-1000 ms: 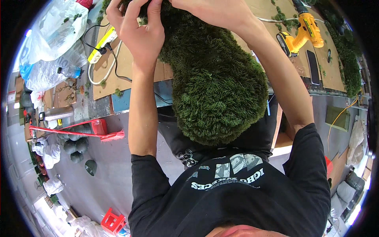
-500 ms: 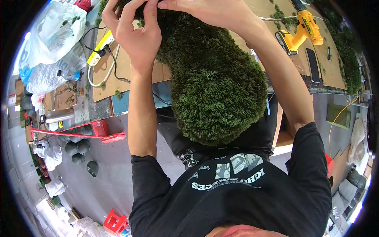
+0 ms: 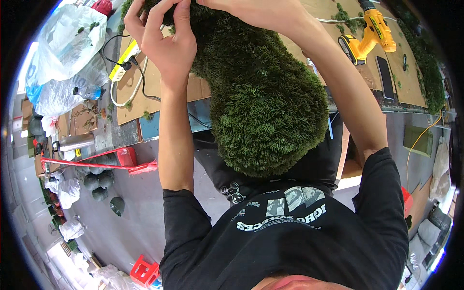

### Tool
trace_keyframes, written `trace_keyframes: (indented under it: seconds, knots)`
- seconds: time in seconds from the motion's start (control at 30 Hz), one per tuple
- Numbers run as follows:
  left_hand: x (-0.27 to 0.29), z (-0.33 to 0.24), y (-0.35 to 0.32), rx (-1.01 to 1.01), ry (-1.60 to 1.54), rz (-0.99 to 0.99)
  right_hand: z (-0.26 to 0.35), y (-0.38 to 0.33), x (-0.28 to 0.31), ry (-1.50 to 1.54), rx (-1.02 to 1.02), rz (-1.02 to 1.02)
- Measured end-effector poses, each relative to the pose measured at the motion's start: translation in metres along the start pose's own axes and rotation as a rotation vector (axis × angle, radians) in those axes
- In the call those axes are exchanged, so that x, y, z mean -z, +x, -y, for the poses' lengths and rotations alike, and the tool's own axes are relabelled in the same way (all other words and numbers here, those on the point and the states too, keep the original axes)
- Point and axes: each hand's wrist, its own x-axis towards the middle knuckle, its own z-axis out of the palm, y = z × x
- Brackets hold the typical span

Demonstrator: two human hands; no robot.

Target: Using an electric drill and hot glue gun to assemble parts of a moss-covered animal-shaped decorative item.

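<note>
Head view. Green bush (image 3: 268,113) lies lengthwise before the person, narrow part under the hands, rounded end hanging past the near edge of the surface (image 3: 108,131), above the lap. Left hand (image 3: 168,46) and right hand (image 3: 256,13) come close together at the bush's far part. Left thumb and forefinger draw near each other; the frame's upper edge cuts off the fingertips, so cannot tell whether either grip is clamped on foliage or apart.

Handling, judged: steady the stem part with one hand, work small tufts with the other; pinch lightly, near the base, since the tips look easily flattened. Keep the left wrist off the black cord (image 3: 153,98).

Materials: bush dense, feathery, brownish-dark at the narrow part, brighter green at the bulb. Below: flat tan cardboard (image 3: 133,112), loose sprigs (image 3: 147,115). Right: hard-shelled yellow drill (image 3: 374,31).
</note>
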Motion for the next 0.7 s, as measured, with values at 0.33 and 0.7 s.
trace_keyframes:
  seconds: [0.33,0.7]
  knots:
    - [0.0,0.0,0.001,-0.002,-0.038,0.011,0.001,0.0,-0.007,-0.134,0.071,-0.056]
    - [0.003,0.01,0.021,0.312,-0.527,-0.11,-0.009,0.006,-0.01,-0.043,0.166,-0.021]
